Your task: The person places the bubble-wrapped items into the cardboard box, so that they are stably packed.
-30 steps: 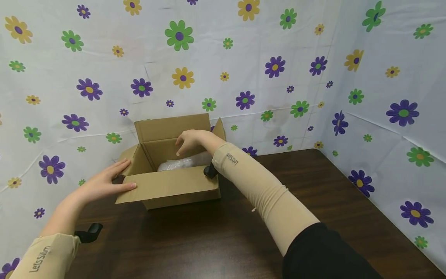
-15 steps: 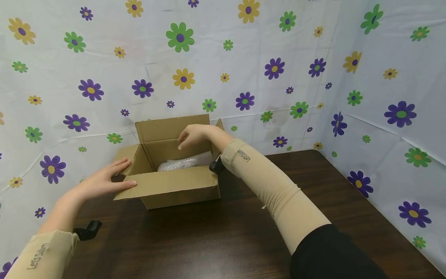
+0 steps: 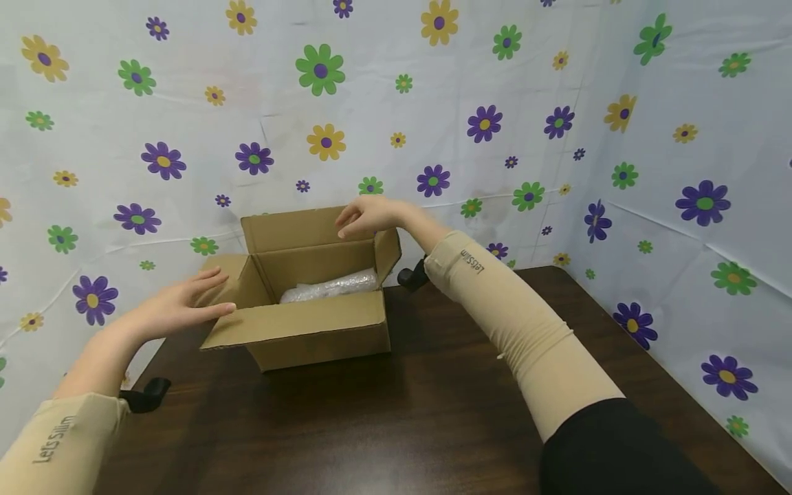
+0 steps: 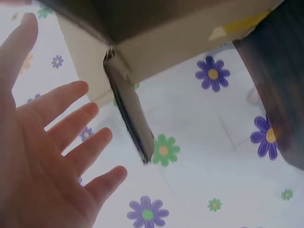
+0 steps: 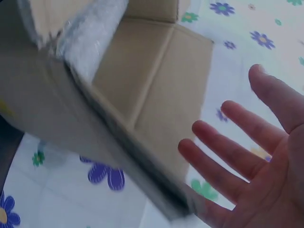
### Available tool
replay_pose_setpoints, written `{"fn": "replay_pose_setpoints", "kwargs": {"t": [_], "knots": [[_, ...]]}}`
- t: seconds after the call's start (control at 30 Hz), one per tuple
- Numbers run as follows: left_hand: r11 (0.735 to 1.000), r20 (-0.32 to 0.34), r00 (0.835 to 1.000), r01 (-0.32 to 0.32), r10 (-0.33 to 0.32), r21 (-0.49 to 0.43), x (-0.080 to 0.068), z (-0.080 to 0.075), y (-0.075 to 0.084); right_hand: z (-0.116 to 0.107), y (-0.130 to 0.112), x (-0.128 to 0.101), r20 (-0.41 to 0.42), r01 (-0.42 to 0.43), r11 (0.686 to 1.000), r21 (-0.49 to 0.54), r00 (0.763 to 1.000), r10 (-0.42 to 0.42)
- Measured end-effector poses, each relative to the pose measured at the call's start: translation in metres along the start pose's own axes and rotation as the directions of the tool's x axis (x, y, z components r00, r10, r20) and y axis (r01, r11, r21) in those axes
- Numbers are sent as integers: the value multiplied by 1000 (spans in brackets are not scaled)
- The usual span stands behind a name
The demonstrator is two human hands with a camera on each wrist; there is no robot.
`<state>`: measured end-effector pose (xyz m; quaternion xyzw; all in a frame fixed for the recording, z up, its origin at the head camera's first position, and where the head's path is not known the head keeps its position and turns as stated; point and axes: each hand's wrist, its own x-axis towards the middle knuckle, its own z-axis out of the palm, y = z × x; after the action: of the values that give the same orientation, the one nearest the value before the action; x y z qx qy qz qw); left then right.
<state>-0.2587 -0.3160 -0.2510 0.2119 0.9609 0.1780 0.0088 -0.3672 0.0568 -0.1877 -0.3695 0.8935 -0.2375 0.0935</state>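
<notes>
An open cardboard box stands on the table with its flaps spread outward. Inside lies a bubble-wrapped bundle; what the wrap covers cannot be made out. My left hand hovers by the box's left flap, fingers spread and holding nothing. In the left wrist view those fingers appear apart from the cardboard. Over the box's back right corner is my right hand, empty, its fingers loosely extended. The right wrist view shows its little finger close to a blurred flap edge; contact there cannot be told.
The dark wooden table extends in front of the box and to its right. A flower-printed white sheet hangs behind and along the right side. Each wrist carries a black camera mount, such as the left one.
My right hand has risen and moved right, away from the box's inside, with nothing in it. My left hand has come off the left and front flaps. The bundle stays put.
</notes>
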Motion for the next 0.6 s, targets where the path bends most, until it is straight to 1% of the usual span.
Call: {"fn": "replay_pose_setpoints", "kwargs": {"t": [0.07, 0.17, 0.23, 0.33, 0.47, 0.6], "knots": [[1000, -10, 1000, 3, -3, -4, 0, -6, -2, -9, 4, -10, -30, -9, 1000, 22, 1000, 10], [1000, -33, 999, 13, -12, 25, -2, -16, -8, -23, 14, -25, -74, -38, 998, 48, 996, 42], [998, -51, 998, 31, -28, 57, -5, -22, -15, -31, 23, -36, -98, -65, 996, 61, 993, 71], [996, -72, 996, 64, -59, 69, -10, -29, -28, -41, 39, -54, -137, -107, 993, 53, 984, 113], [994, -101, 991, 94, -89, 51, -17, -33, -46, -50, 63, -80, -167, -166, 986, 36, 971, 170], [992, -129, 986, 111, -103, 53, -24, -33, -61, -48, 92, -105, -196, -207, 978, -10, 960, 201]]}}
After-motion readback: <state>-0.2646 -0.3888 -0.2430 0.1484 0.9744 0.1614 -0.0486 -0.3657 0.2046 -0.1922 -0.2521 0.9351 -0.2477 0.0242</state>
